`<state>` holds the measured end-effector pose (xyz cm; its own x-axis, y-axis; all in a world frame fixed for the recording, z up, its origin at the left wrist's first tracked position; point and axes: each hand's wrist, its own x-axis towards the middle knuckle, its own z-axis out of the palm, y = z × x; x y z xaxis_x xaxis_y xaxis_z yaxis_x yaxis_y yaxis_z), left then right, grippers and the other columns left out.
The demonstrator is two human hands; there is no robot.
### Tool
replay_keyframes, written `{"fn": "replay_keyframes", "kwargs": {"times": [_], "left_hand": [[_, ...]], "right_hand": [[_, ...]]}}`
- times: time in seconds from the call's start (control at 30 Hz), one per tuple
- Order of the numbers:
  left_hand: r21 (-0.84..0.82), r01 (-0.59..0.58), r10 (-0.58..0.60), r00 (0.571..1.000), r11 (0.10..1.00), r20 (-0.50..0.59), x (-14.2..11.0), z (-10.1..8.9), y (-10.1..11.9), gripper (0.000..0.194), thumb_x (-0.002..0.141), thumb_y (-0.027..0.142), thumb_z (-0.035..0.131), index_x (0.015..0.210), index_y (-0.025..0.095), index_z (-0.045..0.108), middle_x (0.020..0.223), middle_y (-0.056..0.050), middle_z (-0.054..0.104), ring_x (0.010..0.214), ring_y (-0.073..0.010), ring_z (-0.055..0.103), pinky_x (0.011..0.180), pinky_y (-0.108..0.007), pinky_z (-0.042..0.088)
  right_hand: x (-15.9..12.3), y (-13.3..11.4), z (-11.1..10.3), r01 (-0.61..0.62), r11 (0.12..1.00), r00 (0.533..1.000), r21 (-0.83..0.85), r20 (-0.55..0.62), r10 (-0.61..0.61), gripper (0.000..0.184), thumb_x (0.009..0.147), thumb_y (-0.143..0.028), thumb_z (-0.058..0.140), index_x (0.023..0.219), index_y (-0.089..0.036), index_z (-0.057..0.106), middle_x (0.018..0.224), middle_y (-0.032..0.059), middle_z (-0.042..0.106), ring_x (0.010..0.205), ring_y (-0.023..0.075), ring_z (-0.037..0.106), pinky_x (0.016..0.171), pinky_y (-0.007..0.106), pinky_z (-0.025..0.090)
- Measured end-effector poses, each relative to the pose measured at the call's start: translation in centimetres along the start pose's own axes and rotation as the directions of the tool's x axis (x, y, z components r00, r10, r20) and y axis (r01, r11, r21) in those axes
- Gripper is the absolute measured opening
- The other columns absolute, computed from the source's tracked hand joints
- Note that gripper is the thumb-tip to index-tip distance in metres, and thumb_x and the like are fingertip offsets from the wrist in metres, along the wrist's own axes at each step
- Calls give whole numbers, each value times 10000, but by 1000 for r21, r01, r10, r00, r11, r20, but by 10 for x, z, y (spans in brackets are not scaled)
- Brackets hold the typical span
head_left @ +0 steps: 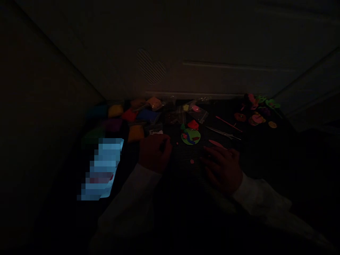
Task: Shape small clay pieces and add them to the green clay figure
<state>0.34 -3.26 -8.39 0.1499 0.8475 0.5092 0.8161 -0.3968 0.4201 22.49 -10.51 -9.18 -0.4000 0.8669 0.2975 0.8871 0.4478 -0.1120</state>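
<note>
The scene is very dark. My left hand (pixel 155 152) is closed in a loose fist above the dark ribbed table, and whatever its fingers hold, if anything, is hidden. To the right, my right hand (pixel 223 169) is palm down with its fingers spread, nothing visible in them. Just behind its knuckles lies a pink pointed modelling knife (pixel 216 143), partly covered by the hand. Between the hands is a small pink clay piece (pixel 192 161), with a tiny pink ball (pixel 177 143) farther back. A round green clay figure (pixel 190 136) with a red top (pixel 193 124) sits beyond them.
A lit phone (pixel 106 170) lies at the left. Bags of coloured clay, including an orange one (pixel 136 133) and a blue one (pixel 147 115), line the back left. Scissors (pixel 224 134), a thin red stick (pixel 228 123) and several clay pieces (pixel 257 119) lie at the right.
</note>
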Motion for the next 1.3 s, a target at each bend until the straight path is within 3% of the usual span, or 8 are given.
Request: {"fn": "replay_keyframes", "kwargs": {"times": [0.23, 0.43, 0.73, 1.3], "left_hand": [[1, -3, 3, 1000, 1000, 7, 0, 0, -1, 143, 714, 218, 488, 762, 158, 609, 712, -26, 634, 665, -156, 579, 632, -282, 421], [8, 2, -2, 1000, 1000, 3, 0, -1, 1, 144, 714, 224, 491, 760, 159, 610, 724, -28, 638, 662, -158, 579, 645, -289, 421], [18, 20, -20, 999, 1000, 26, 0, 1, -1, 147, 719, 238, 484, 770, 175, 607, 724, -23, 634, 674, -159, 580, 641, -287, 418], [-1, 18, -18, 999, 1000, 35, 0, -1, 1, 140, 715, 226, 487, 766, 171, 605, 734, -23, 638, 677, -154, 580, 652, -282, 423]], "right_hand": [[-1, 2, -1, -20, 1000, 1000, 16, -16, 20, 254, 768, -338, 464, 993, -305, 577, 1215, -20, 457, 1092, 215, 388, 849, 442, 228], [1, 1, -1, 49, 998, 996, 40, 68, -52, 332, 783, -346, 441, 1107, -310, 507, 1281, 2, 378, 1108, 217, 367, 855, 445, 238], [1, 4, -5, -20, 996, 999, 83, -32, 23, 270, 769, -286, 465, 1016, -267, 573, 1181, 17, 484, 1072, 220, 397, 831, 418, 253], [-2, 0, 0, 6, 1000, 1000, 8, 18, -6, 289, 755, -343, 481, 1031, -304, 558, 1237, -21, 435, 1093, 225, 379, 866, 456, 196]]}}
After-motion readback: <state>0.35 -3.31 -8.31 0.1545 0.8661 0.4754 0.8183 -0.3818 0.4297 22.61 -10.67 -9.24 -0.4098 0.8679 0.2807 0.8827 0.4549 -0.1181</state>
